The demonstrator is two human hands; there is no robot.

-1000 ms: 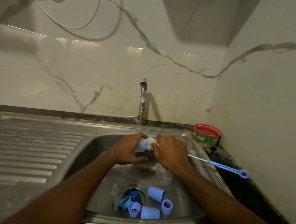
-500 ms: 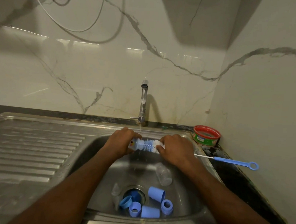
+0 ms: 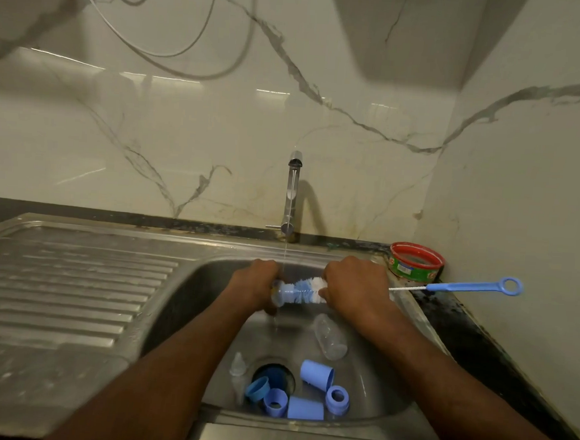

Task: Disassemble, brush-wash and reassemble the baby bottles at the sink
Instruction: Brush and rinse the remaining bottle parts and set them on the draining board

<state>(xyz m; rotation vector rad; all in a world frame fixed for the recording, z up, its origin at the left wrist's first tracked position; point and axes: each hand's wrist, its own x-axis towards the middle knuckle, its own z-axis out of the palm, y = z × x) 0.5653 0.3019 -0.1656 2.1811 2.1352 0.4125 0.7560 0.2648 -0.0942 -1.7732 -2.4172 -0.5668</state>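
With the left hand (image 3: 255, 284) curled round the bottle (image 3: 281, 293) under the tap's stream and the right hand (image 3: 356, 288) apparently gripping the brush (image 3: 306, 289) just past its fingers, wet plastic could slip free.

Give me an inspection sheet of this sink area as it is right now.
Surface: stainless steel sink, ribbed drainboard.
Job's things: clear baby bottle with blue-and-white bottle brush in it; second clear bottle, blue caps and collars lying in basin.
Clutter: red-rimmed round tub.
Hands: left hand holds bottle; right hand grips brush.
Cables: loops on wall.
Surroundings: running steel tap, marble-pattern wall.
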